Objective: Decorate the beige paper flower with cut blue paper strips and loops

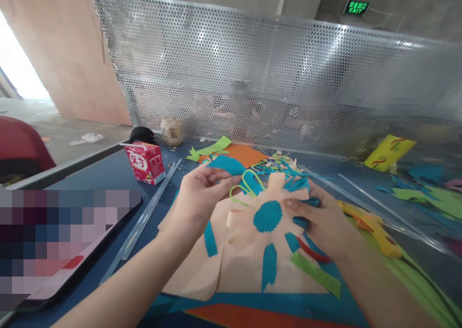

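Note:
My left hand [200,195] pinches the end of a thin light-green strip [254,174], which bends into narrow loops at the upper left of a paper flower. The flower has peach petals and a blue zigzag-edged centre [267,216], with blue pieces behind the petals. My right hand [325,217] grips the flower's right side, thumb on a peach petal. Below lie peach sheets [245,275] with blue strips [269,265] on them. A green strip [317,272] and a curved red strip [312,251] are near my right wrist.
A yellow glue gun [375,227] with a dark cord lies right. Clear sticks [144,217] lie on both sides. A red drink carton [145,162], paper scraps [277,164], a yellow packet [390,152] and a perforated metal screen [216,54] stand beyond.

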Available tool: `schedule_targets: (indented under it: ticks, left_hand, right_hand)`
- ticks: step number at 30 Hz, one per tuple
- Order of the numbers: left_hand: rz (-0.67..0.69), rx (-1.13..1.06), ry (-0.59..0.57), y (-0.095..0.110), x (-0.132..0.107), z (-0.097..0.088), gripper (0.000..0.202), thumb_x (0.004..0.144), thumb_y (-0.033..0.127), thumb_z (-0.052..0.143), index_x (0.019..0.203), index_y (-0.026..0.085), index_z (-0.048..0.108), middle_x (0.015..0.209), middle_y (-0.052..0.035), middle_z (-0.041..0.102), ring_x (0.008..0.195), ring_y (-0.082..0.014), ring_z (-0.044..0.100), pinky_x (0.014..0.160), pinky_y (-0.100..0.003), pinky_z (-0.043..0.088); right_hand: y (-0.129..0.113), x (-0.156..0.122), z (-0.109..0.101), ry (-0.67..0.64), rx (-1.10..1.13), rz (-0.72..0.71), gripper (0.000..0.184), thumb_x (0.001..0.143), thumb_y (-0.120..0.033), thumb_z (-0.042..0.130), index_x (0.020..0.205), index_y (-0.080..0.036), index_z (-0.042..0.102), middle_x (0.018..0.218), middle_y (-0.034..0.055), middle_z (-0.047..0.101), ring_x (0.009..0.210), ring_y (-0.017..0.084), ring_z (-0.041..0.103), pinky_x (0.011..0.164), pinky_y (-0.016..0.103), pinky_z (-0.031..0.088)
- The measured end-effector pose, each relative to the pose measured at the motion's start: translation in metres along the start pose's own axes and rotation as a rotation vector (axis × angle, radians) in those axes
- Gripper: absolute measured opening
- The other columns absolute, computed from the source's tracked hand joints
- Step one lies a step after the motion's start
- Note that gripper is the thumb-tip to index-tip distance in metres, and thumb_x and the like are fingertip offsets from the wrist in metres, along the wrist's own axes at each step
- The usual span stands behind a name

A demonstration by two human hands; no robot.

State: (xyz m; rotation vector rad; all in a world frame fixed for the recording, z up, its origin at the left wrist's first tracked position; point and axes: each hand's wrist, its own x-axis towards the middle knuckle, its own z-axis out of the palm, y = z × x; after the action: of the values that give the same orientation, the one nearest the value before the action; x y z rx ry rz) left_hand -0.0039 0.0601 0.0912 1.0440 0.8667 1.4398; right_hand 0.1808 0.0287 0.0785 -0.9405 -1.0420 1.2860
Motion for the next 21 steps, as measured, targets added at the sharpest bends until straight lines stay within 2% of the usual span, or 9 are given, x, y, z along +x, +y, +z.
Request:
schedule_targets:
  ticks: [2,6,10,13,16,21]
  left_hand:
    - [-0.005,-0.023,-0.011,-0.0013,0.0003,0.0000,0.022,0.045,0.019,0.078,0.058,0.014,0.060,0.055,-0.0012,0.064,0.052,-0.0136,0.061,0.052,-0.023,0.051]
    - [-0.023,-0.077,-0.040,-0.0031,0.0007,-0.0002,0.024,0.047,0.017,0.076,0.064,0.014,0.060,0.062,-0.0032,0.066,0.056,-0.0152,0.063,0.054,-0.025,0.051]
    - [-0.018,-0.034,-0.023,-0.0042,0.0006,-0.0008,0.030,0.052,0.019,0.074,0.066,0.017,0.048,0.056,0.0014,0.064,0.051,-0.0133,0.061,0.048,-0.021,0.048]
    - [-0.023,0.010,-0.066,-0.0057,0.0004,-0.0023,0.037,0.051,0.018,0.075,0.067,0.019,0.041,0.057,0.0017,0.065,0.051,-0.0123,0.061,0.046,-0.019,0.045]
    - [-0.051,0.024,-0.104,-0.0067,0.0002,-0.0031,0.036,0.054,0.017,0.073,0.068,0.019,0.040,0.058,0.0005,0.066,0.052,-0.0107,0.060,0.046,-0.016,0.043]
    - [-0.099,-0.001,-0.128,-0.0058,-0.0003,-0.0023,0.026,0.057,0.018,0.071,0.069,0.016,0.048,0.058,-0.0012,0.066,0.052,-0.0094,0.059,0.048,-0.016,0.043]
  right_hand:
    - [-0.0004,0.0000,0.0009,0.019,0.003,-0.009,0.020,0.054,-0.017,0.074,0.066,-0.022,0.058,0.059,-0.0044,0.061,0.053,0.008,0.056,0.052,0.019,0.047]
    - [0.0001,0.0004,0.0015,0.046,0.023,0.003,0.021,0.053,-0.018,0.074,0.065,-0.022,0.058,0.060,-0.0038,0.062,0.053,0.009,0.056,0.051,0.020,0.046]
    - [0.0011,0.0004,0.0012,0.062,0.019,0.008,0.022,0.053,-0.018,0.074,0.068,-0.022,0.058,0.063,-0.0026,0.063,0.057,0.011,0.059,0.056,0.023,0.048]
    - [0.0015,0.0002,0.0017,0.076,0.010,-0.001,0.021,0.053,-0.019,0.074,0.065,-0.021,0.057,0.060,-0.0033,0.062,0.053,0.010,0.057,0.052,0.022,0.047]
    - [0.0013,0.0005,0.0019,0.081,0.009,0.001,0.022,0.053,-0.018,0.074,0.064,-0.021,0.056,0.059,-0.0040,0.061,0.053,0.009,0.057,0.051,0.022,0.047]
    - [0.0006,0.0009,0.0020,0.100,0.001,0.011,0.024,0.054,-0.018,0.074,0.067,-0.020,0.054,0.058,-0.0042,0.058,0.050,0.008,0.054,0.046,0.019,0.044]
